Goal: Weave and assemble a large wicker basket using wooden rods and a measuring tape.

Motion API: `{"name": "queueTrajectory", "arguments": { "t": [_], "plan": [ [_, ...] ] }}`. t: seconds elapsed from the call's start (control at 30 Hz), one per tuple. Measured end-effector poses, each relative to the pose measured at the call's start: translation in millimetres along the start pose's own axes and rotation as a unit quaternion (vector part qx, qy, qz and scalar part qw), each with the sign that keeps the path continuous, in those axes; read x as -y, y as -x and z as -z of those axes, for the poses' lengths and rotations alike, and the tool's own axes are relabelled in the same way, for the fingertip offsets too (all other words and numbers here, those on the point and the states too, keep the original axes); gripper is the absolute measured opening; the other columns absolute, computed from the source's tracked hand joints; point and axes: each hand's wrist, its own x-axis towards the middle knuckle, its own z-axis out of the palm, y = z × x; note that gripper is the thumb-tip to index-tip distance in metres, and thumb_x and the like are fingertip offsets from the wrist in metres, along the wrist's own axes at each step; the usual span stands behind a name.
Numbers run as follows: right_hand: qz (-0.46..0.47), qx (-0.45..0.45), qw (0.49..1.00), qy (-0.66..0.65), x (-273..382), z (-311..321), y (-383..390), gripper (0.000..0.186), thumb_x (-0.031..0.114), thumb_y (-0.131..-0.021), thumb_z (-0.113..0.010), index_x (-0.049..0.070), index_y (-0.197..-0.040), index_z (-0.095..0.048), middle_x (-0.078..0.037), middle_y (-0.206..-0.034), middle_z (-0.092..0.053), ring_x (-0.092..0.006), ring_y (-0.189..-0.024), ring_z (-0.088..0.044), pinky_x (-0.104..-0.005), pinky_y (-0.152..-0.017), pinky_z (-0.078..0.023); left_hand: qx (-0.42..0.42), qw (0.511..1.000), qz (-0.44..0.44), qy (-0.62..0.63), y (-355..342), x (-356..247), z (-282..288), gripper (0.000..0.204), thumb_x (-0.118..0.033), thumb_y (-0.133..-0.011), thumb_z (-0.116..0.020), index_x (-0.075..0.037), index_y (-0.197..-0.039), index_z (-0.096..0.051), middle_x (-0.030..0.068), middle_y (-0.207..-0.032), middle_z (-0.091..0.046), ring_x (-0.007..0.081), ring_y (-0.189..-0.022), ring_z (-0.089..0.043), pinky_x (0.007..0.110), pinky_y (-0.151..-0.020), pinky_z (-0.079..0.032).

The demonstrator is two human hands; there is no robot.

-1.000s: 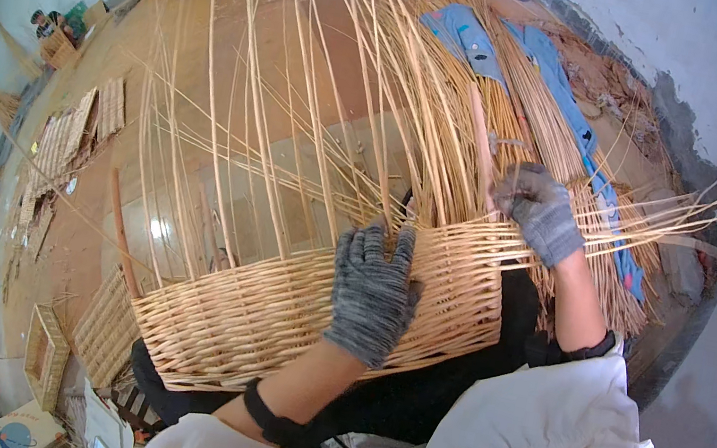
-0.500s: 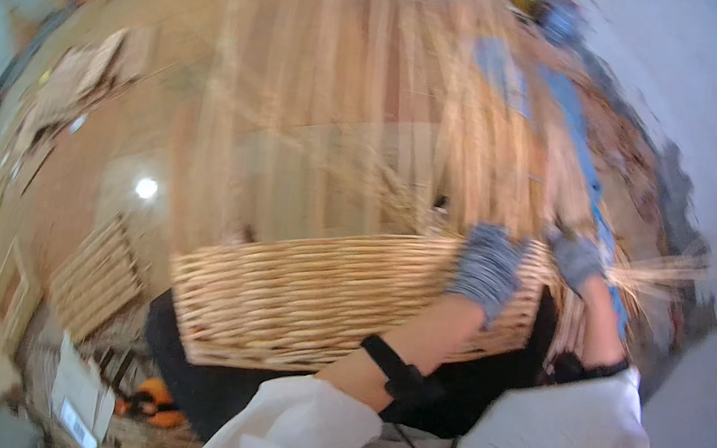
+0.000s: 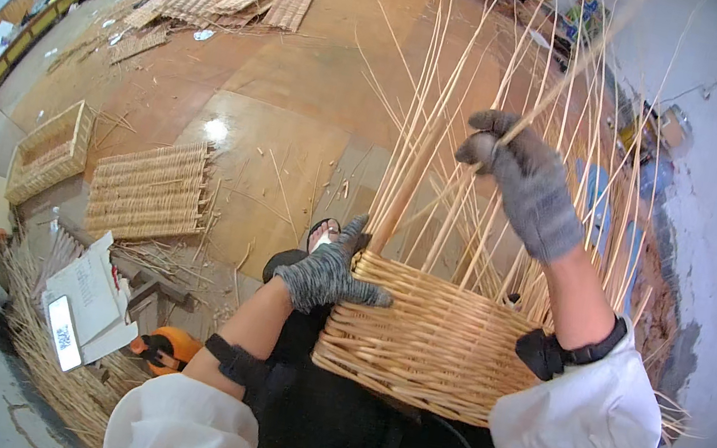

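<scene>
My left hand point(image 3: 328, 276) now clasps the wickerwork point(image 3: 433, 343) at ten o'clock; my right hand point(image 3: 533, 188), at one o'clock, grasps a rod point(image 3: 550, 95); the working end changes.

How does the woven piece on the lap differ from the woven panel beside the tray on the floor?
The woven piece has long rods rising from its top edge; the woven panel shows short ends at its right side. The left hand grips the woven piece; the woven panel lies untouched. Both are tan and closely woven.
</scene>
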Motion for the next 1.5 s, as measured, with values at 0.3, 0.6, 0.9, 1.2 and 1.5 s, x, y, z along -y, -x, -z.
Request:
{"name": "queueTrajectory", "arguments": {
  "t": [0.3, 0.6, 0.9, 1.2, 1.5],
  "plan": [
    [0.02, 0.01, 0.948, 0.318, -73, -29, -170, 0.035, 0.034, -0.082, -0.051, 0.0, -0.082, -0.059, -0.007, -0.07, -0.06, -0.0141, -0.063, -0.056, -0.0279, -0.062, -0.045, -0.016, 0.996, -0.028, -0.081, -7, -11, -7, 0.105, -0.035, -0.051, -0.081, 0.005, -0.128, -0.022, 0.0227, -0.12, -0.04, 0.0262, -0.114, -0.038, 0.032, -0.096, -0.029],
    [0.116, 0.015, 0.993, 0.016, -17, -99, 61, 0.03, 0.026, -0.088, -0.044, -0.002, -0.086, -0.054, -0.009, -0.063, -0.056, -0.0215, -0.057, -0.054, -0.0278, -0.058, -0.043, -0.171, 0.974, -0.128, -0.074, 12, 6, -20, 0.076, -0.039, -0.057, -0.076, 0.004, -0.112, -0.047, 0.0149, -0.106, -0.052, 0.0248, -0.101, -0.05, 0.029, -0.09, -0.038],
    [0.021, -0.031, 0.98, -0.196, 17, -105, 82, 0.028, 0.027, -0.087, -0.047, -0.001, -0.083, -0.053, -0.009, -0.075, -0.058, -0.0155, -0.069, -0.055, -0.0272, -0.063, -0.045, 0.003, 0.883, -0.003, 0.47, -48, -38, 13, 0.057, -0.05, -0.074, -0.056, 0.003, -0.095, -0.049, 0.0099, -0.078, -0.056, 0.0192, -0.067, -0.056, 0.029, -0.062, -0.048],
    [-0.343, -0.245, 0.793, -0.44, -79, 5, 129, 0.014, 0.016, -0.084, -0.05, 0.003, -0.091, -0.051, -0.013, -0.088, -0.057, -0.0261, -0.076, -0.059, -0.0369, -0.066, -0.053, 0.073, 0.987, -0.093, 0.112, -31, -53, 6, 0.054, -0.043, -0.068, -0.066, 0.001, -0.095, -0.051, 0.0098, -0.084, -0.058, 0.0175, -0.078, -0.056, 0.03, -0.076, -0.044],
    [0.052, -0.166, 0.941, 0.289, -74, -19, -1, 0.022, 0.015, -0.077, -0.05, 0.0, -0.093, -0.055, -0.017, -0.106, -0.05, -0.0278, -0.099, -0.049, -0.0351, -0.083, -0.04, -0.016, 0.991, 0.123, 0.046, -28, -58, -9, 0.027, -0.014, -0.066, -0.073, -0.004, -0.079, -0.051, 0.0016, -0.077, -0.055, 0.0123, -0.075, -0.054, 0.024, -0.068, -0.044]
  ]
}}
